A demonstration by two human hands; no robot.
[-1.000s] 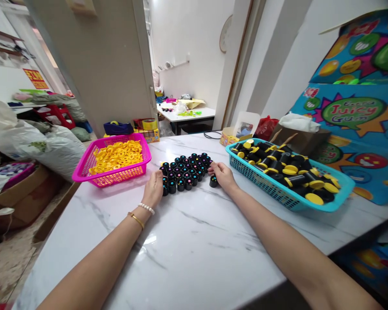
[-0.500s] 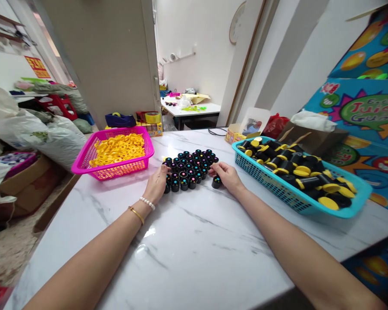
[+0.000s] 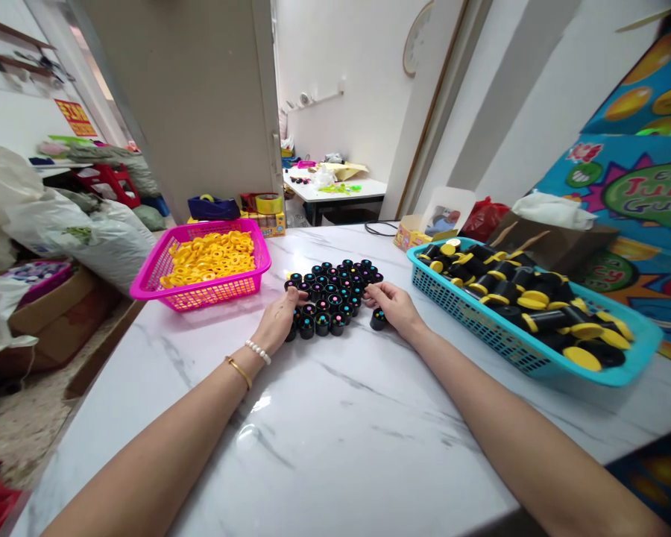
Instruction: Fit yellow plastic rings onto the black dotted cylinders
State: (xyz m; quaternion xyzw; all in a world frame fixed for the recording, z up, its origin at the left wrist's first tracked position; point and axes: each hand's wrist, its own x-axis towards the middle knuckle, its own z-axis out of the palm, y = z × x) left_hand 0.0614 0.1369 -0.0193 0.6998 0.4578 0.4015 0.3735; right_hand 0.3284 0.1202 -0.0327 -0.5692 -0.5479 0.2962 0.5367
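A cluster of small black cylindrical containers [image 3: 334, 291] stands upright on the marbled white table, with blue, pink, purple and yellow dots showing in their tops. My left hand [image 3: 279, 317] is cupped against the cluster's left side. Its thumb lies over the nearest containers and its other fingers are mostly hidden. At the right edge, the fingertips of my right hand [image 3: 392, 304] touch the cluster, thumb and fingers slightly bent. One separate black container [image 3: 379, 319] stands just below my right fingers. I see no container lifted off the table.
A pink basket [image 3: 201, 293] of yellow ring-shaped pieces stands at the left. Along the right is a turquoise basket [image 3: 481, 317] of black containers with yellow lids. Tape dispensers [image 3: 212, 207] and small boxes sit at the back edge; a printed carton [image 3: 631, 186] stands far right.
My left thumb has shifted right, further over the cluster. The whole view has turned slightly left. The right hand keeps its place at the cluster's edge.
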